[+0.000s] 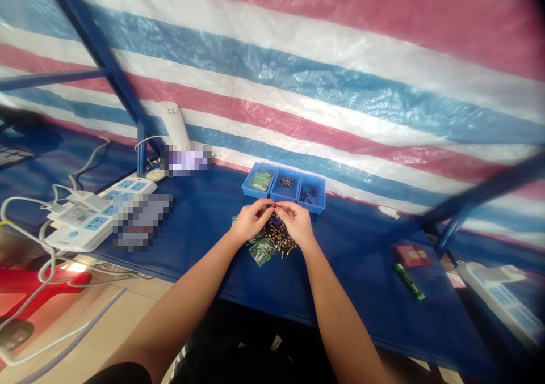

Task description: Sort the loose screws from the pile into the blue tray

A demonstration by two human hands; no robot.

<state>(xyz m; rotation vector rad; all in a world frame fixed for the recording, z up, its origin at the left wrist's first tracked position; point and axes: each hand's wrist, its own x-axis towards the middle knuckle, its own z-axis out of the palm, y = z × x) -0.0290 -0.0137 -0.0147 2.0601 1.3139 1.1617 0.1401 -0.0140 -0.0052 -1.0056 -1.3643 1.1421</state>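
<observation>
My left hand (251, 220) and my right hand (296, 220) meet fingertip to fingertip above a pile of small brass-coloured parts (279, 237) on the blue table (204, 225). Both hands are pinched together on something tiny that I cannot make out. Small clear bags with green contents (260, 251) lie under and beside my left hand. Just beyond the hands stand three joined blue bins (284, 187), holding green pieces, brass parts and dark parts.
White power strips (97, 211) with cables lie at the left. A red packet (411, 255) and a green lighter (409, 281) lie at the right, near another power strip (500, 296). A striped tarpaulin (323, 77) and blue frame bars (97, 49) back the table.
</observation>
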